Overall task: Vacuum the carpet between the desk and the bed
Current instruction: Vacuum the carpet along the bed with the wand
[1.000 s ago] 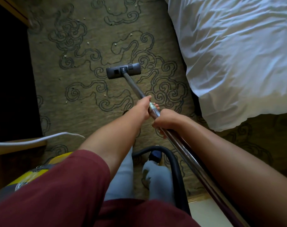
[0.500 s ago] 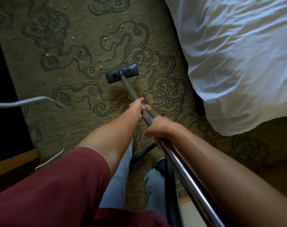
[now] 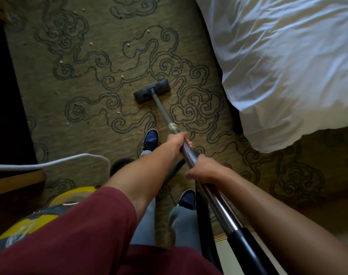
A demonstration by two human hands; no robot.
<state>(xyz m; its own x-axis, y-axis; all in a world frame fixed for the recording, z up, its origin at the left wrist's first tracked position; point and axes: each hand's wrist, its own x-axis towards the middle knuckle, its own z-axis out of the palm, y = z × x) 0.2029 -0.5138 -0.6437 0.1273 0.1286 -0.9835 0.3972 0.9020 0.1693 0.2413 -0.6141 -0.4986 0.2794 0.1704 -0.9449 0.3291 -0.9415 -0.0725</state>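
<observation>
my left hand (image 3: 176,144) wraps the metal wand (image 3: 191,155) higher up, fingers curled round it; my right hand (image 3: 204,171) grips the same wand just behind. the floor head (image 3: 151,91) sits flat on the carpet (image 3: 101,80), mid-lane. the white bed cover (image 3: 284,62) hangs near on the right, the dark desk edge (image 3: 4,96) borders the left. crumbs (image 3: 121,76) dot the open carpet ahead and left of the head. a white cord (image 3: 50,163) and the yellow vacuum body (image 3: 50,213) crowd my lower left.
</observation>
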